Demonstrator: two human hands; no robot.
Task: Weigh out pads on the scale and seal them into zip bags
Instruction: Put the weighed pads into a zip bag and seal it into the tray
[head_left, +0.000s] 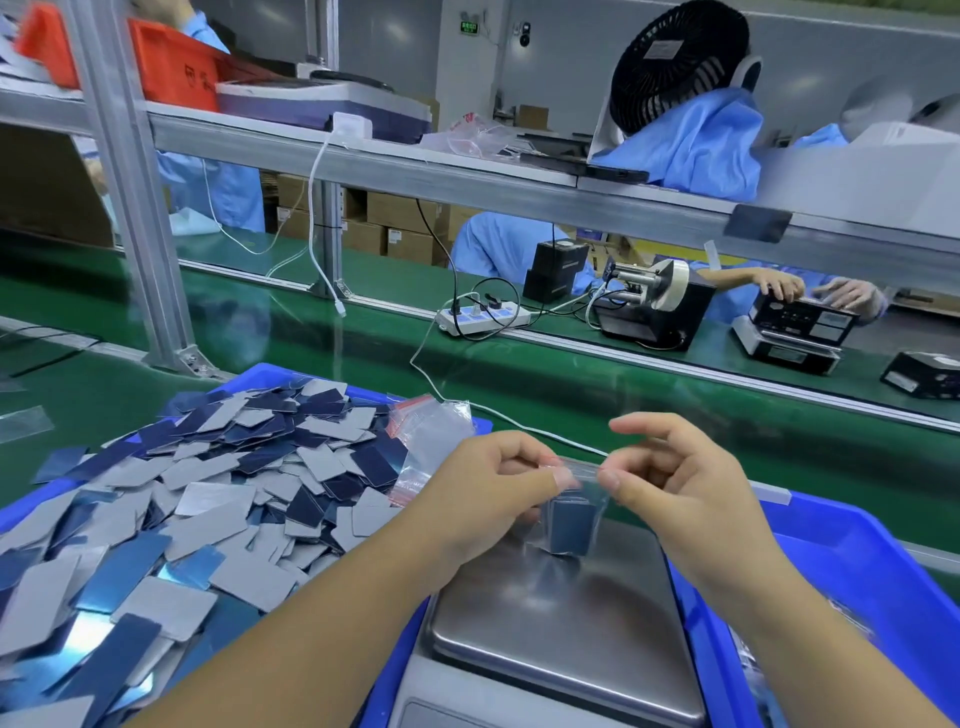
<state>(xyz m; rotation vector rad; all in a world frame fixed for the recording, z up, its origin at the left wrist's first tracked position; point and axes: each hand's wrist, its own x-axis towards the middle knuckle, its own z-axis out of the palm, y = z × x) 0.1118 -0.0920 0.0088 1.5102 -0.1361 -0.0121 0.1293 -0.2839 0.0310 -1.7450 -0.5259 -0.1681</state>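
Observation:
A small clear zip bag (569, 519) with a stack of blue pads inside hangs just above the steel scale pan (556, 618). My left hand (493, 483) pinches the bag's top edge at its left end. My right hand (670, 478) pinches the same edge at its right end, its index finger raised. A big heap of grey and blue pads (197, 499) fills the blue tray (270, 375) to the left. Several empty zip bags with red strips (426, 441) lie on the heap's right edge.
A second blue bin (862, 566) stands right of the scale. A white cable (519, 418) runs across the green conveyor belt (571, 384). Beyond it are a power strip (483, 317), a tape dispenser (654, 306) and other people in blue coats. An aluminium post (135, 208) rises at left.

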